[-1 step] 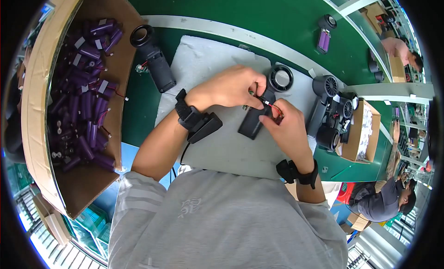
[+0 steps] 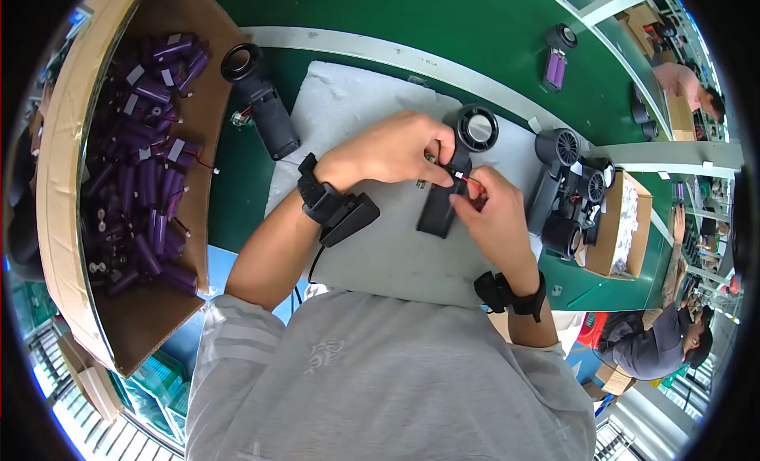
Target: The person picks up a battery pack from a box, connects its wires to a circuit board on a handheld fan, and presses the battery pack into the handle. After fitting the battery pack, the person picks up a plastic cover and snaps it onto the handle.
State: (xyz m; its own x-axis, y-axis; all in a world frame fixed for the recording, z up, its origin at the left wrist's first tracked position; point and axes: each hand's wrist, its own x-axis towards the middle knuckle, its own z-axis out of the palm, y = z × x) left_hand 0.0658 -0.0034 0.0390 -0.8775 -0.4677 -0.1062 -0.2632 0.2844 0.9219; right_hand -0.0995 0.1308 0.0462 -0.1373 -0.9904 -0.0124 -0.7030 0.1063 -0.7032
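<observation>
In front of me a black handheld fan housing [image 2: 437, 211] lies on the pale foam mat, its round fan head [image 2: 477, 128] pointing away. My left hand [image 2: 400, 150] is closed in a pinch over the housing's neck, beside a small green circuit board [image 2: 431, 158] that its fingers partly cover. My right hand [image 2: 495, 204] pinches thin red and black wires [image 2: 473, 184] just right of the housing. A small white connector [image 2: 458, 175] shows between the two hands. Fingers hide where the wires end.
At left stands a cardboard box [image 2: 215, 144] of purple battery packs [image 2: 150, 176]. Another fan housing [image 2: 269, 116] with a dangling board lies beside the mat [image 2: 360, 89]. Several black fan units [image 2: 564, 184] and a small carton [image 2: 640, 231] sit at right. Co-workers [image 2: 657, 342] are further right.
The fan housing has turned slightly, its lower end swinging right and its fan head shifting a little left. My right hand has moved a little to the right.
</observation>
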